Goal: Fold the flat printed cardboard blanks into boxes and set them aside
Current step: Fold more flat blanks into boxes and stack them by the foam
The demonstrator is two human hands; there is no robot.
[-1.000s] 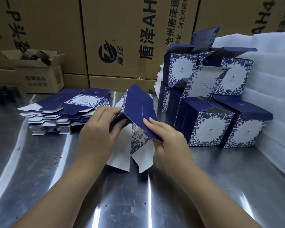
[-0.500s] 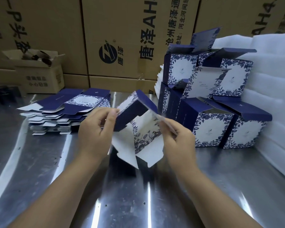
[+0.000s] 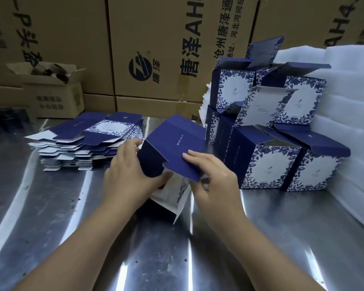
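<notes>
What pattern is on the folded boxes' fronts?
The folded boxes show blue leaves round white; head view.

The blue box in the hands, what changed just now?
The box blank turned: half a second ago its open white inside faced up, now a navy panel does. The left hand and right hand kept holding it. The flat stack and folded boxes stayed put.

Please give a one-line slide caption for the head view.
Left hand and right hand hold a navy printed cardboard blank above a steel table, between stacked flat blanks and finished boxes.

Head camera looks down, close over table (image 3: 51,206).
</notes>
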